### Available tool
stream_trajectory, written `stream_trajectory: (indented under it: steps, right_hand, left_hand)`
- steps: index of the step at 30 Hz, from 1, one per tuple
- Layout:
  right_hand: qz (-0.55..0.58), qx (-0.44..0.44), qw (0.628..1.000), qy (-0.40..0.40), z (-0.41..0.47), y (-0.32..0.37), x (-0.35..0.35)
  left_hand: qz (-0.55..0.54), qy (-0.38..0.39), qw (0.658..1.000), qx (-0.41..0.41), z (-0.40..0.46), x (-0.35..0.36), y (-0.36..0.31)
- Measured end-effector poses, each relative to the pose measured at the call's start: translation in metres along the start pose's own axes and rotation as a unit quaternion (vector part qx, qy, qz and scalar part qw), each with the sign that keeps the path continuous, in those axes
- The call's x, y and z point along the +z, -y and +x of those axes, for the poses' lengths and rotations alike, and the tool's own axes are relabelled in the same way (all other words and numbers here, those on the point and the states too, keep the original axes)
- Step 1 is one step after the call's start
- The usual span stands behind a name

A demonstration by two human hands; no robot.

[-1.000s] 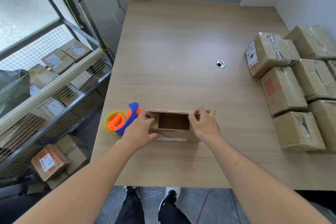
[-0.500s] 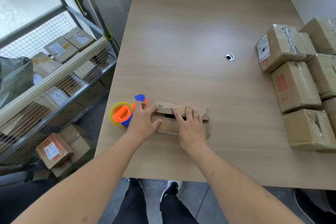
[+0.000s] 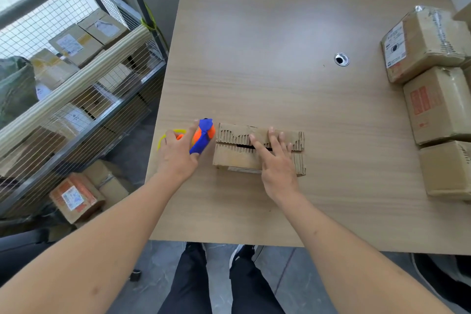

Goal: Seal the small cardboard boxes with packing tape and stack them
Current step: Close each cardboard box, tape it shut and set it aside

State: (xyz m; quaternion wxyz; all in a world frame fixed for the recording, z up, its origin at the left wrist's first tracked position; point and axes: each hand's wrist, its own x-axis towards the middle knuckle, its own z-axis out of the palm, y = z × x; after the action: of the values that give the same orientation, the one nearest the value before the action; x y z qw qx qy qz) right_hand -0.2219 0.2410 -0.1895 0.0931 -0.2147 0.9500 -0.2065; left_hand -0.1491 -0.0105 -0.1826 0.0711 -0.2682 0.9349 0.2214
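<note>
Fingers of my right hand (image 3: 276,160) lie straight and spread, flat on the two folded flaps of the small cardboard box (image 3: 257,149), pressing them down. Left hand (image 3: 178,153) grips the tape dispenser (image 3: 202,136), thumb on the near side of the blue handle, fingers over the far side; dispenser sits just beside the box's left end, yellow tape roll (image 3: 165,136) peeking out at the left. Box sits near the front edge of the table (image 3: 254,46), long side toward me.

Step as I judge it: hold flaps shut, bring tape over. Seam is not fully closed, a dark slit shows between the flaps by my index finger, so I should push both flaps together till they meet before tape goes on. Start tape on the left end wall, run along the seam, slide my right hand out of the way ahead of it while keeping pressure. Torn corrugated top layer may grip tape badly, so I press the tape hard.

Sealed boxes (image 3: 433,89) sit at the table's right, well apart; that is probably where the stacking goes.
</note>
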Motion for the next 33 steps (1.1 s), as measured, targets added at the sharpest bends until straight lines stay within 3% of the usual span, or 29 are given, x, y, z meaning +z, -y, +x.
stream_trajectory:
  steps: [3,6,10,13,16,19,23,26,33]
  right_hand:
    - [0.027,0.007,0.999,0.015,0.004,0.004,0.001]
    - [0.050,0.009,0.998,0.032,0.007,0.013,0.004]
    - [0.084,-0.003,0.995,0.046,0.008,0.030,0.002]
    - [0.094,0.013,0.994,0.057,0.008,0.030,-0.009]
    - [0.057,0.002,0.995,0.081,0.011,0.026,-0.023]
    - [0.025,-0.020,0.993,0.114,0.015,0.024,-0.038]
    - [0.078,-0.023,0.986,0.149,0.019,0.017,-0.048]
    - [0.123,-0.027,0.987,0.104,0.021,0.018,-0.044]
    - [0.057,-0.006,0.996,0.072,0.025,0.032,-0.040]
  left_hand:
    - [-0.113,-0.035,0.993,0.028,-0.001,-0.020,0.008]
    - [-0.170,-0.069,0.976,0.115,0.001,-0.052,0.016]
    - [-0.138,0.013,0.955,0.264,0.007,-0.091,0.012]
    - [-0.096,0.095,0.934,0.331,0.007,-0.097,-0.001]
    - [-0.068,0.149,0.924,0.345,0.006,-0.088,-0.012]
    - [-0.054,0.141,0.926,0.345,0.008,-0.085,-0.019]
    - [-0.035,0.150,0.927,0.341,0.009,-0.087,-0.022]
    - [-0.035,0.146,0.927,0.343,0.007,-0.086,-0.025]
    - [-0.037,0.152,0.927,0.341,0.005,-0.085,-0.031]
